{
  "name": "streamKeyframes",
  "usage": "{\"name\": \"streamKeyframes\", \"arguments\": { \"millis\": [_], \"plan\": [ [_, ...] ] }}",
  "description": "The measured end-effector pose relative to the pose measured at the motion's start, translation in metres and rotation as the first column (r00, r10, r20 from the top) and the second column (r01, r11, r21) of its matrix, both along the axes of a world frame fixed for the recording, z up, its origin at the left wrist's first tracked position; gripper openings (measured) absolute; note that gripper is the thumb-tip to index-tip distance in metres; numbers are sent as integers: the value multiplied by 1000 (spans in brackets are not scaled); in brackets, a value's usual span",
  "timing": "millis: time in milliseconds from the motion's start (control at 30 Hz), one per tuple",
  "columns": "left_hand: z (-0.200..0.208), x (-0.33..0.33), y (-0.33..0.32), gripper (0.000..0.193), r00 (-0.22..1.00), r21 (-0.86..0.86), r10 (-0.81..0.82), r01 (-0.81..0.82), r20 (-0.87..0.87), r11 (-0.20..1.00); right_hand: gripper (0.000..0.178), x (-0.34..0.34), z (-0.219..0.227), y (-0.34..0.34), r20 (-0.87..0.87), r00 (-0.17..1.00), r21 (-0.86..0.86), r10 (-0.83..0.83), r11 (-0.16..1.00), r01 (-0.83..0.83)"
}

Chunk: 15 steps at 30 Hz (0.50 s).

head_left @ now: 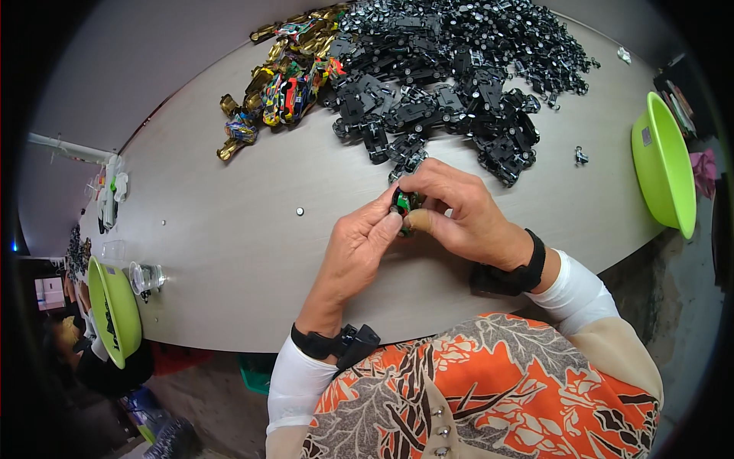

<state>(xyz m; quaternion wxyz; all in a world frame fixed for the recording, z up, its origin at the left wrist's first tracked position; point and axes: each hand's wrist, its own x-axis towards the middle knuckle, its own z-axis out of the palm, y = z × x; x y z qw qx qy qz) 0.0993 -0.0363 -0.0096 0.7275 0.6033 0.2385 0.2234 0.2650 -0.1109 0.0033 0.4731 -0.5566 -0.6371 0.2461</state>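
Above the table's near side, the fingertips of my left hand (353,243) and my right hand (464,208) meet around a small toy car (404,202). Green and dark parts of it show between the fingers; the rest is covered. Both hands are closed on it, with the thumbs pressing from the near side. Just beyond my fingers begins a large heap of black toy car chassis (413,111) with wheels. Left of that heap lie colourful printed and gold car bodies (289,98). A single small wheel (300,211) rests on the table left of my hands.
A lime-green basin (664,172) stands at the right edge. Another green basin (115,314), holding dark parts, is at the left beside a clear plastic cup (145,278). A loose wheel piece (581,156) lies right of the heap. Another person (92,359) sits at far left.
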Motion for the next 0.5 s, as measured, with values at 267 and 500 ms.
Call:
{"name": "streamKeyframes", "arguments": {
  "millis": [267, 500],
  "plan": [
    [-7, -5, 6, 31, 1000, -137, 9, -5, 28, 991, 21, 0, -4, 3, 22, 1000, 93, -3, 996, 1],
    [-2, -4, 4, 30, 994, -133, -109, 111, 19, 985, 12, 7, -6, 2, -134, 991, -57, 28, 998, -36]
  ]
}}
